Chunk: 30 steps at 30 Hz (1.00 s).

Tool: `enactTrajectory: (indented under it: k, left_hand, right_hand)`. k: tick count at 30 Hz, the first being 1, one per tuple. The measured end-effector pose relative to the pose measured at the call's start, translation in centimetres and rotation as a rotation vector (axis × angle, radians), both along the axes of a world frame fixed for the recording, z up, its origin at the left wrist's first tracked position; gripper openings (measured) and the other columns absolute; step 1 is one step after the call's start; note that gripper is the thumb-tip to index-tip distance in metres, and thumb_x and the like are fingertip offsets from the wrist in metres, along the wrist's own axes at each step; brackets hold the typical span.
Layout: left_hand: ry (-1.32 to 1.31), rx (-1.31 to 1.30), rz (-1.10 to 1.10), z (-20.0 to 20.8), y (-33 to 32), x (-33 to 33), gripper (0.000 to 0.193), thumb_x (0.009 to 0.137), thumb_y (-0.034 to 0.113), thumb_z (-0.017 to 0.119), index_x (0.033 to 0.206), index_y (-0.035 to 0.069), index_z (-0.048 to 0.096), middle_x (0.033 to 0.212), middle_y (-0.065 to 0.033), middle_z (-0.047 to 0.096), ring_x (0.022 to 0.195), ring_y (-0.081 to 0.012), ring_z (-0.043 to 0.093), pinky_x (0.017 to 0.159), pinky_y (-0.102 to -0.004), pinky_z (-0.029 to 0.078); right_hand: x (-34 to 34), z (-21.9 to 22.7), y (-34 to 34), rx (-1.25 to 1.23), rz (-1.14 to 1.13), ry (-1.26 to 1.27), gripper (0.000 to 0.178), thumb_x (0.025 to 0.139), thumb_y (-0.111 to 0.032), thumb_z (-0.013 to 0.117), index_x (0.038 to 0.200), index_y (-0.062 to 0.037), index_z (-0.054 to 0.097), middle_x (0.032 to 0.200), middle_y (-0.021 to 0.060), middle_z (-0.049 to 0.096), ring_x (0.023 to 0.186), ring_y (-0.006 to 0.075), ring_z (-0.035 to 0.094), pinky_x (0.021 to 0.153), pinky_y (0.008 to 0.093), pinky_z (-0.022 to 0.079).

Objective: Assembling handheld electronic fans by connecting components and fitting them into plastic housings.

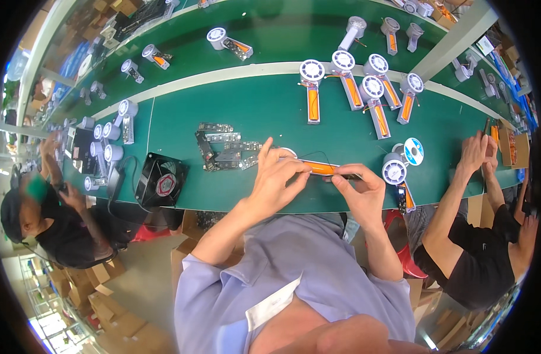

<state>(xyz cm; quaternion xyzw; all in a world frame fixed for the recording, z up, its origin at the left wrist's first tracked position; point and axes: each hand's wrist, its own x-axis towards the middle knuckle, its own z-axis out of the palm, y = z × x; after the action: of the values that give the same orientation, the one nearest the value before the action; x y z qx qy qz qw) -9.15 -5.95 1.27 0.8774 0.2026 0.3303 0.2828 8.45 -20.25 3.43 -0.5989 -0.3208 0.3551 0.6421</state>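
Between my hands, near the table's front edge, lies a small handheld fan [318,167] on its side. Its open handle shows an orange battery and a thin dark wire. My left hand [276,178] grips the fan near its round head, mostly covering the head. At the other end of the handle, my right hand [362,192] has thumb and forefinger pinched together. A thin dark strip, possibly a circuit board, shows at those fingertips. Just left of my left hand is a loose pile of circuit boards [226,154].
Several open handheld fans [313,94] lie at the back right. Closer on the right are another fan [394,171] and a spool [413,151]. A black cooling fan [160,180] stands left. Co-workers sit on both sides; one's hands [477,150] work near a cardboard box [514,146].
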Motion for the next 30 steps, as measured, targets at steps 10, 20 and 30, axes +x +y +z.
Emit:
enactTrajectory:
  k: [10,20,30]
  left_hand:
    - [-0.021,0.035,-0.013,-0.4,-0.2,-0.4,0.019,0.086,0.003,0.083,0.103,0.007,0.076,0.099,-0.0023,0.075,0.105,-0.0232,0.064,0.120,-0.0635,0.034]
    - [0.035,0.082,-0.107,-0.3,0.4,-1.0,0.027,0.086,0.000,0.081,0.111,0.006,0.072,0.107,-0.0047,0.073,0.110,-0.0276,0.062,0.118,-0.0618,0.037]
    - [0.004,0.088,-0.091,-0.2,0.4,-0.7,0.024,0.085,0.002,0.082,0.105,0.009,0.072,0.107,-0.0018,0.075,0.110,-0.0264,0.063,0.117,-0.0614,0.039]
  right_hand:
    - [-0.6,-1.5,-1.4,-0.109,0.039,-0.966,0.029,0.087,0.007,0.074,0.115,0.0008,0.071,0.098,0.0126,0.065,0.088,0.0325,0.064,0.076,0.0442,0.053]
    - [-2.4,-3.3,-0.3,-0.072,0.209,-1.253,0.032,0.087,-0.004,0.076,0.118,0.0024,0.071,0.104,0.0108,0.061,0.095,0.0303,0.060,0.080,0.0428,0.051]
    - [-3.1,-2.6,-0.1,-0.116,0.119,-1.068,0.031,0.085,-0.001,0.078,0.113,0.0020,0.066,0.102,0.0161,0.060,0.090,0.0363,0.059,0.075,0.0464,0.050]
